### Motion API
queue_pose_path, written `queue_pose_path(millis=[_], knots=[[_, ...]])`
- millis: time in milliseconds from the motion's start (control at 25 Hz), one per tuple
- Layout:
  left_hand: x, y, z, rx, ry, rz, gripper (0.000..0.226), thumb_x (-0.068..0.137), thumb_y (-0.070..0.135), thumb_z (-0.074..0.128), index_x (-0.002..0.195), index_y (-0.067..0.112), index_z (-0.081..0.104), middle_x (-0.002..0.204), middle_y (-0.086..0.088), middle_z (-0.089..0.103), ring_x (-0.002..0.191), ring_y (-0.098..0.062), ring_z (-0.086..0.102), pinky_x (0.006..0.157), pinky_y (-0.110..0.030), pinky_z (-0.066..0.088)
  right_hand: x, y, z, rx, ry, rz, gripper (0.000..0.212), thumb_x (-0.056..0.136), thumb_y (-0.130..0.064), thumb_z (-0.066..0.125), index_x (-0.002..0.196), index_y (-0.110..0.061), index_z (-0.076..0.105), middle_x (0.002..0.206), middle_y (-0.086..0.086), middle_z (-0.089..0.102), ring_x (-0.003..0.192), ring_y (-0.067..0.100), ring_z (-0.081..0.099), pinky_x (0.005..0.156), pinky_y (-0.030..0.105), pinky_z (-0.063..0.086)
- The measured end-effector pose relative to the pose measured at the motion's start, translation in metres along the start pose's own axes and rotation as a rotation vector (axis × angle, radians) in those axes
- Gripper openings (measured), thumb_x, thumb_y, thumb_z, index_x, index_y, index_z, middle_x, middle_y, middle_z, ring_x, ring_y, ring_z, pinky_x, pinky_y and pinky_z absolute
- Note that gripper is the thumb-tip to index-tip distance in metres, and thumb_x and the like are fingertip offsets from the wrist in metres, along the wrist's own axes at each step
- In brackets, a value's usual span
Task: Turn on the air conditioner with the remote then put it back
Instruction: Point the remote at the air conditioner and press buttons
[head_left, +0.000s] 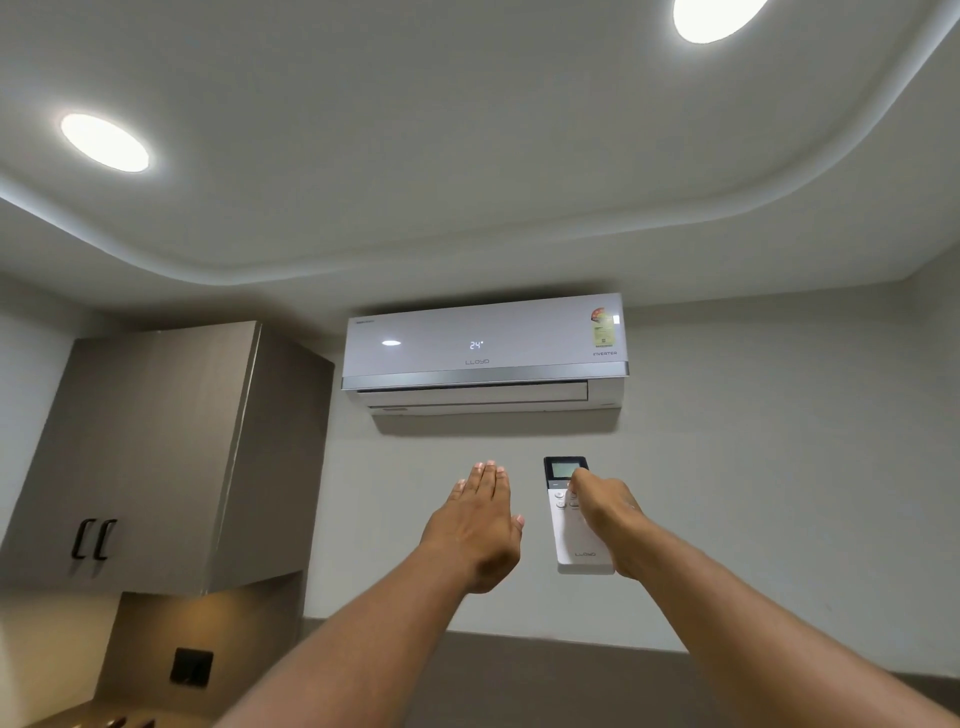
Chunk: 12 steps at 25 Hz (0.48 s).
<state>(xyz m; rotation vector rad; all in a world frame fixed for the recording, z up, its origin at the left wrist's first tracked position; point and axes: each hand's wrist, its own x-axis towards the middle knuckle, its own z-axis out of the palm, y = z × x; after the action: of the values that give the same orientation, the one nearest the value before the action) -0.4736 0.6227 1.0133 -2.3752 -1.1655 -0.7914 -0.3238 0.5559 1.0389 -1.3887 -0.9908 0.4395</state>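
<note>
Head view looks up at a pale wall where a white Lloyd air conditioner (484, 353) hangs just under the ceiling, its front panel lit with "24°" and its lower flap showing a dark slot along the bottom edge. Below it, toward its right end, a white Lloyd remote (576, 514) stands upright against the wall, its small screen at the top and the brand name near its foot; whether it sits in a wall holder cannot be told. The right hand (605, 512) covers the remote's right side from the button area downward, its grip curled around the remote's right edge with a fingertip at the buttons just under the screen; how firmly it clamps cannot be told. The left hand (480, 525) is raised just beside the remote on its left, apart from it, held flat with fingers straight and close together, palm toward the wall, its grip holding nothing. Bare wall lies between the remote's top and the air conditioner's underside, and more bare wall spreads to the right of the right arm. To the left, a brown wall cabinet (156, 452) with two dark handles juts out, its side edge near the air conditioner's left end. Two round ceiling lights (104, 143) glow above.
</note>
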Motion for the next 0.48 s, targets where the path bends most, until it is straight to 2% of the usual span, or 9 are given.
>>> queue_pose_path(millis=[280,480], knots=[[-0.0016,-0.0058,-0.0048,0.010,0.010,-0.010,0.065,0.104,0.040,0.018,0.156,0.010,-0.008,0.165,-0.007,-0.013,0.151,-0.021,-0.011,0.120,-0.037,-0.003,0.0004,-0.0024,0.0046,0.011,-0.027,-0.030,0.018,0.087,-0.024,0.047,0.087,-0.009,0.058,0.080,0.014,0.062,0.072,0.032,0.060,0.060,0.028,0.045],[-0.0018,-0.0052,-0.0047,0.008,0.014,-0.008,0.065,0.104,0.040,0.019,0.156,0.010,-0.007,0.165,-0.007,-0.012,0.151,-0.021,-0.010,0.120,-0.037,-0.002,0.0013,-0.0010,0.0067,0.014,-0.040,-0.060,0.012,0.085,-0.016,0.050,0.082,-0.008,0.057,0.077,0.013,0.061,0.068,0.032,0.059,0.058,0.027,0.041]])
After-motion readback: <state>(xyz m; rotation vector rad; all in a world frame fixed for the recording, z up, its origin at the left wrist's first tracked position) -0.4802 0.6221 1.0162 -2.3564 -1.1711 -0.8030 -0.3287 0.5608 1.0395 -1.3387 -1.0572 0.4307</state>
